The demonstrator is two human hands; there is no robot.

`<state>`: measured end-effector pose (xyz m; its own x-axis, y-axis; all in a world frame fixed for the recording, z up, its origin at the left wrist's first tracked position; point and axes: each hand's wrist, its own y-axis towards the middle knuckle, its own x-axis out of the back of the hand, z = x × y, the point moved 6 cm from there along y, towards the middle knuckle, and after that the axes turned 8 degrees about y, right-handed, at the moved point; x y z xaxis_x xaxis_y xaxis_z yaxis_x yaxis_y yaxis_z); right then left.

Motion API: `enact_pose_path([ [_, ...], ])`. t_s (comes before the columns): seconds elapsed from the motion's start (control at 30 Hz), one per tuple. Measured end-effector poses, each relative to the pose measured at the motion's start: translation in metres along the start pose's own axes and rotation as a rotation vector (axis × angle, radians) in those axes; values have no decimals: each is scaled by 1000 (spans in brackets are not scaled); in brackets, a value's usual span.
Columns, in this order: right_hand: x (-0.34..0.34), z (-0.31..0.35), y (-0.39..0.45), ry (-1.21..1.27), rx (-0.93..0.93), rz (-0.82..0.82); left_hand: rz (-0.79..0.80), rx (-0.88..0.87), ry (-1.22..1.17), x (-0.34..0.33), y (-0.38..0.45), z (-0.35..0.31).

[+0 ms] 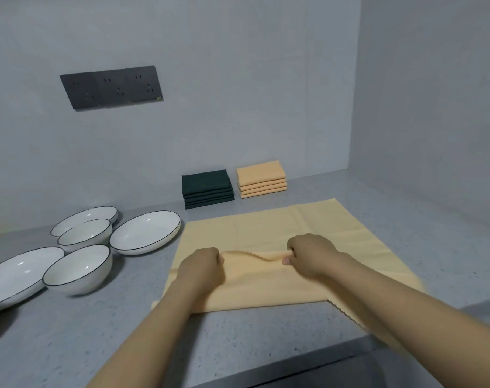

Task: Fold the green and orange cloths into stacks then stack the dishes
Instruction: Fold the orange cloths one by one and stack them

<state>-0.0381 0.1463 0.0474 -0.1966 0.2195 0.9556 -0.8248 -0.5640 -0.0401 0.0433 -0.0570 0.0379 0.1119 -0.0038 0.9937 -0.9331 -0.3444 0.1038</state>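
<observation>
Orange cloth [280, 236] lies spread on the grey surface [98, 331], and both hands are at work on it. The left hand [203, 266] and the right hand [308, 254] each have fingers curled round the cloth's near edge, which is lifted and drawn toward the far side, so the near part is doubled over. Each grip is closed on fabric; the edge sags a little between them.

To do this fold well, I would judge the hands should carry the edge level and lay it square on the far edge, corners matched, then press the crease flat. The sag between the hands wants pulling taut first, or the fold may wrinkle.

Behind the cloth stand two finished piles, just beside each other: a green stack [207, 189] and an orange stack [261, 179]. The folded piece looks bound for the orange one.

Off to the left, well apart from the cloth, bowls [78, 270] and plates [146, 232] sit unstacked.
</observation>
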Motion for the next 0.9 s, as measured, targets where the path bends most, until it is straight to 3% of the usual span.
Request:
enact_pose_path([
  [0.13, -4, -2, 18, -55, -43, -157, -161, 52, 132, -7, 15, -1],
  [0.4, -27, 10, 22, -166, -4, -381, -261, 77, 210, -30, 34, 0],
  [0.77, -20, 10, 50, -225, -15, -438, -349, 141, 46, -36, 44, 4],
  [0.9, -31, 1, 52, -66, -7, -490, -363, 146, 28, -34, 42, 6],
])
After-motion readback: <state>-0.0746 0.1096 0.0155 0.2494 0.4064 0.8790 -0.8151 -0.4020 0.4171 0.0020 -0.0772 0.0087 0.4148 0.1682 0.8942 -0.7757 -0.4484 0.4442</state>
